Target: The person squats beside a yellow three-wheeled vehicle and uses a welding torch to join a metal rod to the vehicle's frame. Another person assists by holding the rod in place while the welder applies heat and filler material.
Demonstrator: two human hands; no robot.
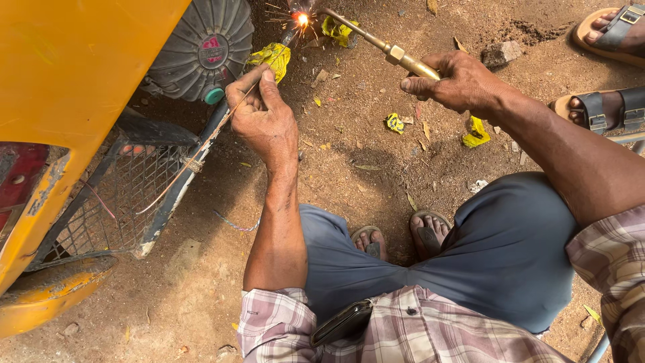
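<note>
Sparks (300,18) were flying at the tip of the brass torch (379,44), right up at the top of the shot by the dark metal frame (176,187) of the yellow vehicle (67,81); all of it was happening outdoors on bare brown dirt (201,282), littered with yellow wrapper scraps (272,57) and small stones. The torch was a slim brass tube with a hex fitting partway along, angled up and left toward the glow; the filler rod (195,158) was a thin coppery wire running from the wire mesh guard (114,202) up toward the flame. Right hand (457,82) was wrapped tight around the torch's rear end, fingers fully curled; left hand (265,114) pinched the rod between thumb and forefinger, the other fingers folded in. Person was squatting in grey trousers, checked shirt and sandals; someone else's sandalled feet (608,67) stood at the top right, well apart from the work.
</note>
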